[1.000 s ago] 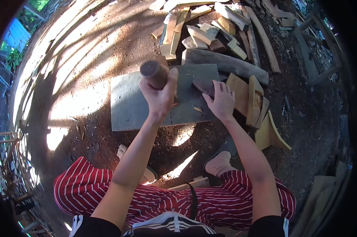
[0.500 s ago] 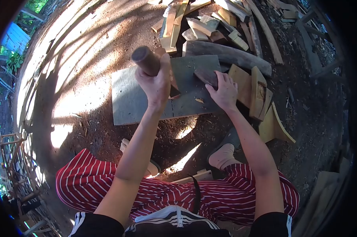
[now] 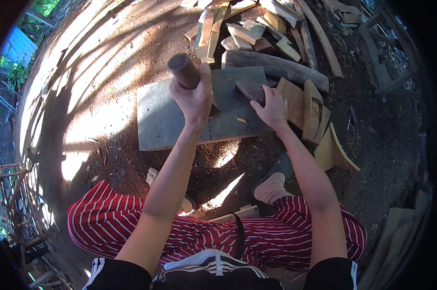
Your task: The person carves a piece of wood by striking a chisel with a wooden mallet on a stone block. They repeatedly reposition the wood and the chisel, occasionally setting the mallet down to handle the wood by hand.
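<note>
My left hand [image 3: 193, 102] is closed round a thick, round wooden handle [image 3: 183, 71], whose blunt end points up toward me. Beneath that hand shows a brown, angular edge [image 3: 214, 110]; whether it belongs to the handle is hidden. Both are over a grey wooden board [image 3: 163, 123] that lies before my feet. On the board's right part, my right hand [image 3: 272, 107] grips a dark wooden block [image 3: 251, 92] with thumb and fingers at its near end. A small yellowish wood chip [image 3: 241, 120] lies on the board close to it.
Right of the board lean cut wood pieces [image 3: 311, 113] and a curved yellow offcut [image 3: 337, 150]. A long weathered log [image 3: 276, 65] lies behind the board, with a heap of scrap wood [image 3: 247, 34] farther back. My slippered foot [image 3: 271, 186] stands near the front.
My left hand and the handle have shifted slightly right, covering more of the brown edge. My right hand stays on the dark block, and the whole view has moved a little.
</note>
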`<state>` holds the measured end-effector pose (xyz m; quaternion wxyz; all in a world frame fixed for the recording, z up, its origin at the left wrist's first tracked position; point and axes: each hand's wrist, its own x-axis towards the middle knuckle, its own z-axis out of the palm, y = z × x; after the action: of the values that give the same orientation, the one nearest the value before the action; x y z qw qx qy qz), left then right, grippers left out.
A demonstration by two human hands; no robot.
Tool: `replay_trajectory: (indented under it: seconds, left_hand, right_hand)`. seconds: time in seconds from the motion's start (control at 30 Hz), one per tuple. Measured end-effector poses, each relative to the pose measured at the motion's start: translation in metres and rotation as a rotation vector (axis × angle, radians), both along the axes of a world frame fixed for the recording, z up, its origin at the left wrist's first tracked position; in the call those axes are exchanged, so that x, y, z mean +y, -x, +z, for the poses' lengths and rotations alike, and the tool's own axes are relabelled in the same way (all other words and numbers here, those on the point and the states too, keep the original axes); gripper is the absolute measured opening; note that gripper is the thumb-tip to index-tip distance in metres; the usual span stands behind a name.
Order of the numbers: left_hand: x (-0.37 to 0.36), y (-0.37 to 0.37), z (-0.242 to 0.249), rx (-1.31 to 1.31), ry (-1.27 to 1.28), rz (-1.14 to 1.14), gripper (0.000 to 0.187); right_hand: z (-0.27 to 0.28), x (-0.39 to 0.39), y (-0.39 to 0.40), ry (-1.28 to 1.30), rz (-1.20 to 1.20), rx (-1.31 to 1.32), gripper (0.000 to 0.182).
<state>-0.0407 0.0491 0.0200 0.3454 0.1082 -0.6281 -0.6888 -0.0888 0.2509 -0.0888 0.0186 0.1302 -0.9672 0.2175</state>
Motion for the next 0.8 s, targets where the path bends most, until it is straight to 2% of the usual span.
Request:
replay_trajectory:
  seconds: [0.17,0.23,0.3,0.33,0.4,0.47,0.5,0.53,0.57,0.6,0.67,0.7,0.73,0.77,0.8]
  left_hand:
    - [0.002,0.004,-0.011,-0.015,0.122,0.057,0.019]
    - [0.004,0.008,-0.012,0.106,0.279,0.14,0.019]
    - [0.004,0.007,-0.011,0.063,0.211,0.118,0.019]
    - [0.004,0.005,-0.012,0.01,0.137,0.103,0.018]
    - [0.006,-0.002,-0.003,-0.004,0.082,0.06,0.017]
    - [0.008,-0.005,0.002,0.016,-0.007,0.006,0.014]
    - [0.007,-0.006,-0.001,-0.004,-0.006,-0.016,0.014]
    - [0.004,-0.007,-0.005,-0.014,0.003,-0.008,0.014]
    - [0.001,-0.005,-0.007,-0.017,0.016,0.006,0.014]
    - [-0.003,-0.002,-0.014,0.008,0.091,0.016,0.012]
    - [0.007,-0.008,-0.003,-0.006,0.115,0.018,0.015]
    - [0.011,-0.011,0.003,-0.02,0.131,0.022,0.019]
    - [0.013,-0.011,0.006,-0.014,0.132,0.016,0.019]
    - [0.015,-0.011,0.009,-0.054,-0.386,-0.044,0.027]
    - [0.017,-0.009,0.011,-0.088,-0.904,-0.105,0.035]
  right_hand:
    - [0.006,0.003,-0.002,-0.004,0.036,-0.004,0.062]
    - [0.013,0.003,-0.005,-0.011,0.052,-0.003,0.062]
    - [0.022,0.004,-0.009,-0.186,0.082,0.0,0.063]
    - [0.024,0.005,-0.006,-0.177,0.063,-0.001,0.063]
    - [0.024,0.007,0.011,-0.043,0.082,-0.264,0.062]
    - [0.032,-0.003,0.037,0.507,0.081,-0.409,0.061]
    - [0.084,-0.015,0.029,0.618,0.11,-0.379,0.061]
    - [0.123,-0.024,0.029,0.837,0.268,-0.502,0.062]
    - [0.167,-0.032,0.018,0.803,0.3,-0.425,0.062]
    - [0.202,-0.037,0.009,0.753,0.387,-0.184,0.054]
    - [0.24,-0.057,0.0,0.788,0.603,0.471,0.044]
    - [0.243,-0.056,-0.01,0.788,0.598,0.48,0.044]
    - [0.246,-0.056,-0.023,0.668,0.618,0.438,0.039]
    - [0.248,-0.055,-0.033,0.546,0.639,0.394,0.035]
    - [0.247,-0.051,-0.04,0.182,0.644,0.193,0.033]
